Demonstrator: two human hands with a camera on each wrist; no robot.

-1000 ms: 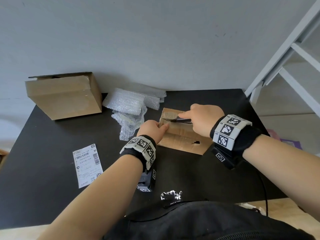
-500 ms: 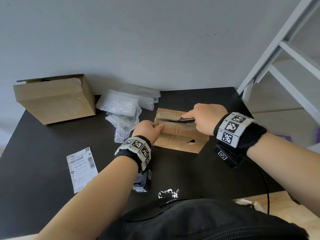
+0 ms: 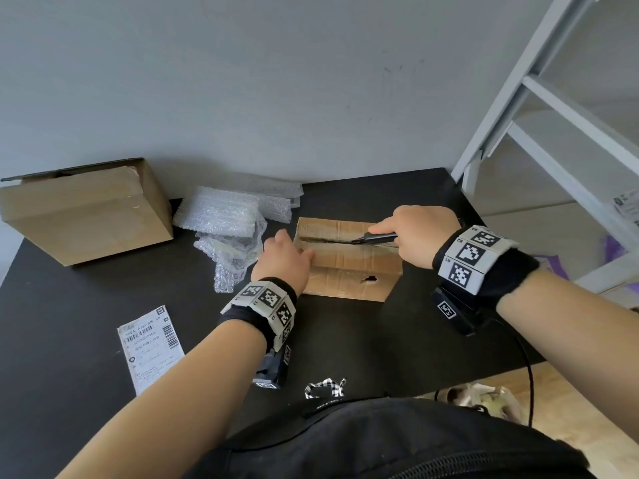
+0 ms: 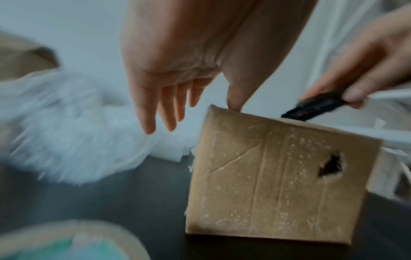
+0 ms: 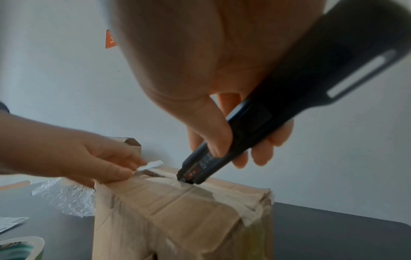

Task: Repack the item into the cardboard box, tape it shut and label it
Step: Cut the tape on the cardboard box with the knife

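I have my right hand [image 3: 420,233] clenched on the cutter [image 5: 233,147], its tip in the taped seam atop the small box [image 3: 349,267] on the bench [image 3: 345,340]. My left hand [image 3: 285,261], fingers loose, steadies the corner. I'd cut shallow, away from that thumb.

The small box [image 3: 349,261] stands on the table [image 3: 397,340] between the two hands, the left hand [image 3: 283,261] at its left end with the thumb on the top edge, the right hand [image 3: 420,235] over its right end holding the knife [image 3: 375,238] with the tip on the top seam. Left of the left hand lies the bubble wrap [image 3: 228,229], farther left and behind it the large box [image 3: 86,212] against the wall. Near the left forearm, on its left, the label sheet [image 3: 150,347] lies flat; a tape roll [image 4: 73,241] sits near the left wrist.
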